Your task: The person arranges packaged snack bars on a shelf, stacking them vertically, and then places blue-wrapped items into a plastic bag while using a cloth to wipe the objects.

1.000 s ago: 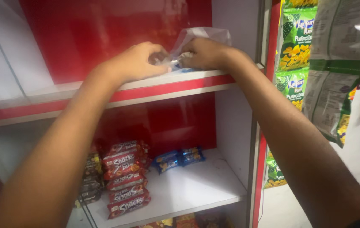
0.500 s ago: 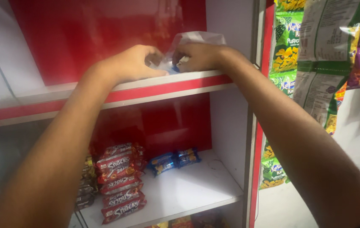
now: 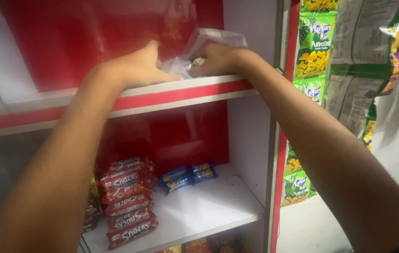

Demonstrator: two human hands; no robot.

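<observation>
In the head view, the left hand [image 3: 136, 70] lies palm-down on the upper white shelf with a red front edge [image 3: 129, 100], its fingers spread flat and touching the crumpled clear plastic bag [image 3: 211, 40] at the bag's nine o'clock side; its grip is loose, clasping nothing. The right hand [image 3: 215, 60] sits at the bag's five o'clock, fingers curled shut on the thin, wrinkled film. The bag stands in the shelf's back right corner against the glossy red back panel [image 3: 91, 37], its long axis leaning up toward one o'clock. On the lower white shelf [image 3: 208, 206], at seven o'clock, lies a stack of flat red foil snack packets [image 3: 129, 199]; two small blue wrapped packets [image 3: 187, 177] rest just beside them. Green hanging snack bags [image 3: 314, 47] dangle at three o'clock.
</observation>
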